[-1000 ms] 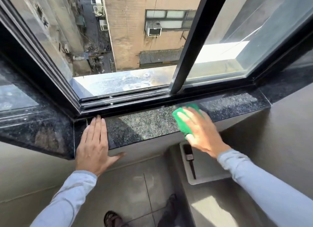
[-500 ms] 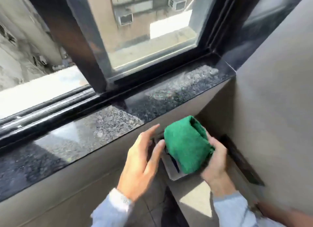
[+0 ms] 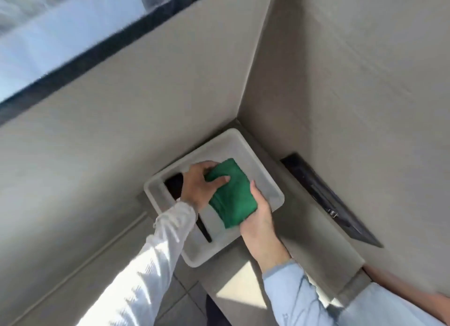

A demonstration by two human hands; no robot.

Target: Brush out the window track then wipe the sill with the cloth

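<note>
A folded green cloth [image 3: 231, 194] is held over a white plastic tray [image 3: 272, 191] that stands on a low ledge in the corner below the window. My left hand [image 3: 198, 185] grips the cloth's upper left end, thumb on top. My right hand [image 3: 259, 218] holds its lower right end from underneath. A black brush [image 3: 204, 230] lies in the tray, mostly hidden under my left hand and the cloth. The dark granite sill [image 3: 73, 67] runs across the top left, blurred.
Beige walls meet in a corner right behind the tray. A dark rectangular slot with a metal latch [image 3: 326, 199] sits low on the right wall. A tiled floor [image 3: 180, 299] and a dark shoe tip show at the bottom.
My right hand lifted the cloth off the sill and brought it down over the tray. My left hand left the sill and took hold of the cloth too. The view swung downward.
</note>
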